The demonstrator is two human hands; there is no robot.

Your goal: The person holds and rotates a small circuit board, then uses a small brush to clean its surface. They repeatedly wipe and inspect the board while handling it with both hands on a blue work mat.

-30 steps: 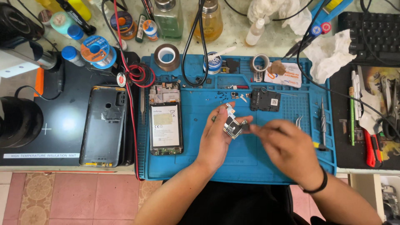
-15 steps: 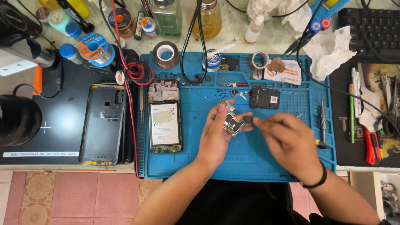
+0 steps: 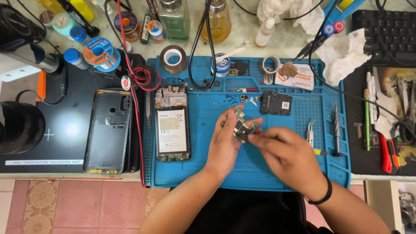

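Observation:
My left hand (image 3: 226,144) holds a small phone circuit board (image 3: 241,125) upright above the blue repair mat (image 3: 208,173). My right hand (image 3: 289,157) is just right of it, fingertips touching the board's lower right edge. An opened phone (image 3: 172,129) with its battery showing lies on the mat to the left. A black plastic inner cover (image 3: 276,103) lies on the mat beyond my hands.
A dark phone back cover (image 3: 108,131) rests on the black mat at left. Tweezers (image 3: 310,131) and a screwdriver (image 3: 337,126) lie at the mat's right. Tape rolls (image 3: 173,59), bottles (image 3: 218,18), cables, a tissue (image 3: 343,53) and a keyboard (image 3: 390,30) crowd the far edge.
Both hands stay over the mat with the board. My right fingers have shifted slightly along the board's edge.

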